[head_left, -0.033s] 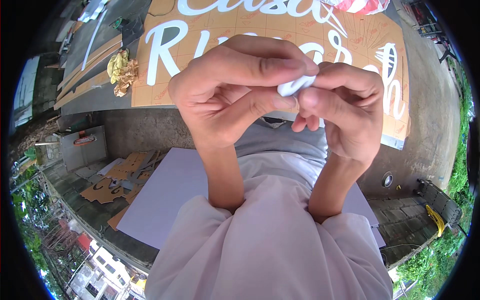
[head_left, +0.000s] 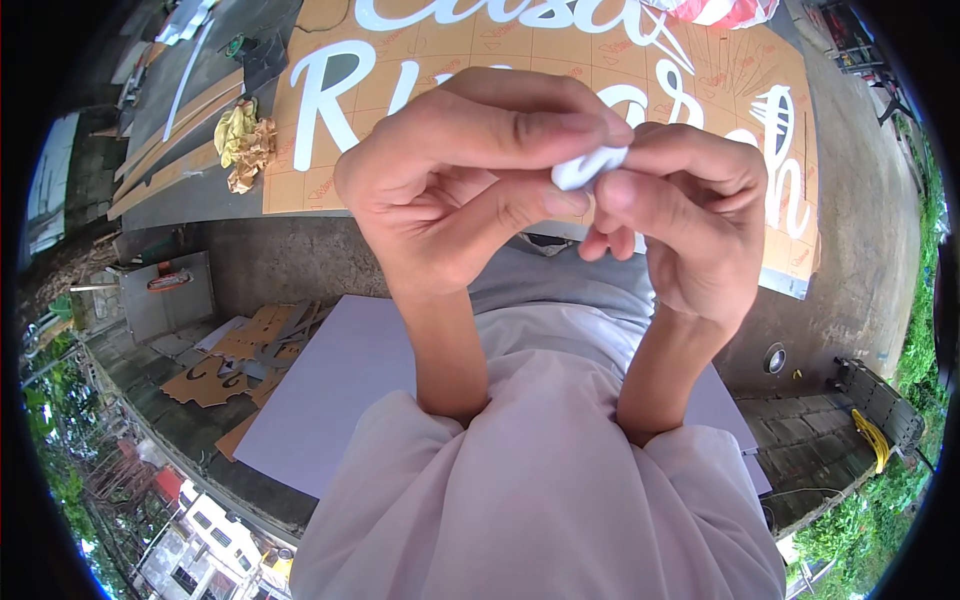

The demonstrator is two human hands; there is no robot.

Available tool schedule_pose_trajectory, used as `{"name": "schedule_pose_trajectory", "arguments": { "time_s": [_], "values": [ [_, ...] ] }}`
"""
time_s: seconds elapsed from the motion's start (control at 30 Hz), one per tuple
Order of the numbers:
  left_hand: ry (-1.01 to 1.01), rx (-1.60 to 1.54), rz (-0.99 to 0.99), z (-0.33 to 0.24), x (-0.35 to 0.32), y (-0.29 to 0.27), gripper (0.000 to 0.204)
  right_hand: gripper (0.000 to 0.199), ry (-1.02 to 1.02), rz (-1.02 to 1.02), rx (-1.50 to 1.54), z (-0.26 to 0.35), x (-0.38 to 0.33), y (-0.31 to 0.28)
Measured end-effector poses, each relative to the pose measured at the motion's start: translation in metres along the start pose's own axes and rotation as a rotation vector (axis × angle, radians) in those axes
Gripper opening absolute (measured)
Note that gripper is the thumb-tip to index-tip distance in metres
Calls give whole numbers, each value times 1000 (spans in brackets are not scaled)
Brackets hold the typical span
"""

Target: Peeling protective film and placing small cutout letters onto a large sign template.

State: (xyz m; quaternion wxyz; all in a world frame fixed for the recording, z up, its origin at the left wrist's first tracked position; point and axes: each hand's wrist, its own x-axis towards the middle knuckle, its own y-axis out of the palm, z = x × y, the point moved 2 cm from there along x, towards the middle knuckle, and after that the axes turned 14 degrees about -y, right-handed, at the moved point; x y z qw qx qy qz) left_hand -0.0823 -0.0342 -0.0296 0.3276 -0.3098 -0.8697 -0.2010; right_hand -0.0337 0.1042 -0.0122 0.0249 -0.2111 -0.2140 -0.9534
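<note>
A small white piece with a curved, rounded edge point(head_left: 575, 174) is pinched between the fingertips of both my hands, raised over the near edge of a table. My left hand point(head_left: 450, 170) grips it from the left with thumb and fingers. From the right, my right hand point(head_left: 695, 205) holds it by thumb and forefinger, other fingers curled below. The fingertips cover part of the piece, so its full shape cannot be told. Behind my hands lies a brown paper-faced board point(head_left: 440, 190) bearing large white script letters point(head_left: 325, 105).
Crumpled yellow and brown paper point(head_left: 243, 145) sits left of the board, near long brown strips point(head_left: 180, 165). A red-and-white plastic bag point(head_left: 725, 12) lies at the far edge. Lower left are brown cut-out scraps point(head_left: 215, 380) and a pale sheet point(head_left: 320, 420). A yellow cable point(head_left: 873, 443) hangs at right.
The white piece has turned slightly in my fingertips and moved a touch left, showing more of its curved edge. Both hands keep their pinch.
</note>
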Motion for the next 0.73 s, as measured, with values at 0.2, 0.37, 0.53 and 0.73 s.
{"name": "schedule_pose_trajectory", "arguments": {
  "time_s": [0.2, 0.37, 0.53, 0.73],
  "values": [
    [-13, -1, -104, 0, 0, 5, 32, 13, 46, -191, 133, -8, 1, 6],
    [22, 99, -177, 3, 0, 4, 34, 19, 9, -245, -27, -5, 0, 14],
    [107, 171, -189, 3, 0, 4, 33, 18, -65, -191, -54, 2, -4, 15],
    [90, 97, -165, 4, -1, 7, 32, 22, -160, -42, -72, 2, -5, 8]
  ]
}}
